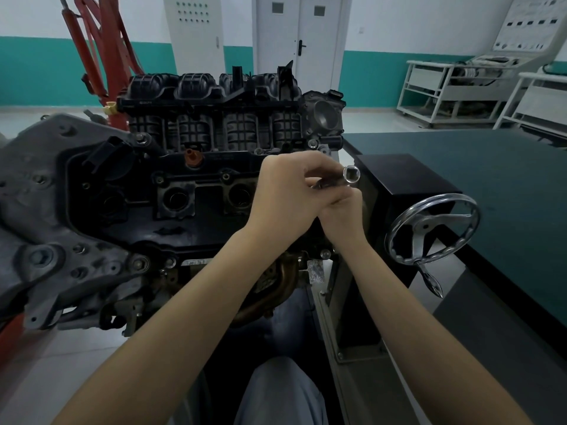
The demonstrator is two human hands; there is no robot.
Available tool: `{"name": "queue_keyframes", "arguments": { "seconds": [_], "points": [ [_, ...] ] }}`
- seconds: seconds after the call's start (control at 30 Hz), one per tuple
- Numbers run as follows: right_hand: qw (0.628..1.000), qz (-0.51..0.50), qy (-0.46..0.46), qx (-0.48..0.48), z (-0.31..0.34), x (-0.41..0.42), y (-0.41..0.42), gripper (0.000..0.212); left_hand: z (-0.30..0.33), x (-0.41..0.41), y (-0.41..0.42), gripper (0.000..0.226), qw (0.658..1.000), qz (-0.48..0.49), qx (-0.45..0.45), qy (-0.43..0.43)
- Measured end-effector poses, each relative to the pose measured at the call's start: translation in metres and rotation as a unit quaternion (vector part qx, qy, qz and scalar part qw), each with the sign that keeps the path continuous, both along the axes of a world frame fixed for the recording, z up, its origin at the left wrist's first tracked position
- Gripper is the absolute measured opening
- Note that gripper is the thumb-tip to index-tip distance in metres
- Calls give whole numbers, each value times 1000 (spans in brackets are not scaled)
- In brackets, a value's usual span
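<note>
A car engine sits on a stand in front of me, its black valve cover facing up with two open plug wells. Over the cover's right end my left hand grips a shiny metal socket tool, whose square-holed end points up and to the right. My right hand is pressed against the left from below, its fingers curled round the lower part of the same tool. The tool's far tip is hidden inside my hands.
A chrome handwheel with a crank handle juts out at the right of the stand. A dark green table lies to the right, a red engine hoist at the back left, white racks at the back right.
</note>
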State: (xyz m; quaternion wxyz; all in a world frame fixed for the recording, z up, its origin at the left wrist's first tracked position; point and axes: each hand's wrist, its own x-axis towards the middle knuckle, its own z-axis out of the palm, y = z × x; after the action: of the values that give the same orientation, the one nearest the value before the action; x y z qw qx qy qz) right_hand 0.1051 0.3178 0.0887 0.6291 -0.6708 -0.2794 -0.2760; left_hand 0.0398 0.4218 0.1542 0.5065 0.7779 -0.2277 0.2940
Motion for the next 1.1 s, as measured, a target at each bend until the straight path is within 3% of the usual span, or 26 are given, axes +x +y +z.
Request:
{"name": "queue_keyframes", "arguments": {
  "seconds": [0.23,0.37,0.5,0.6,0.8,0.97,1.1],
  "points": [
    [1000,8,17,-19,3,-3,2,18,4,-3,3,30,996,-83,14,30],
    [1000,-12,9,-17,5,-3,3,35,3,-2,1,23,999,-42,8,18],
    [1000,-9,-4,-6,-1,0,0,22,3,-2,3,27,997,-70,-10,28],
    [999,-30,12,-13,-2,0,0,25,2,-2,4,33,994,-97,7,40],
    [1000,-20,5,-15,1,-1,1,22,1,-3,2,20,1000,-9,23,9],
    [999,-20,11,-27,-4,4,-3,19,2,-2,6,27,997,-74,9,19],
    [999,-35,8,-31,-3,3,-1,29,1,-3,3,22,999,-25,27,9]
  ]
}}
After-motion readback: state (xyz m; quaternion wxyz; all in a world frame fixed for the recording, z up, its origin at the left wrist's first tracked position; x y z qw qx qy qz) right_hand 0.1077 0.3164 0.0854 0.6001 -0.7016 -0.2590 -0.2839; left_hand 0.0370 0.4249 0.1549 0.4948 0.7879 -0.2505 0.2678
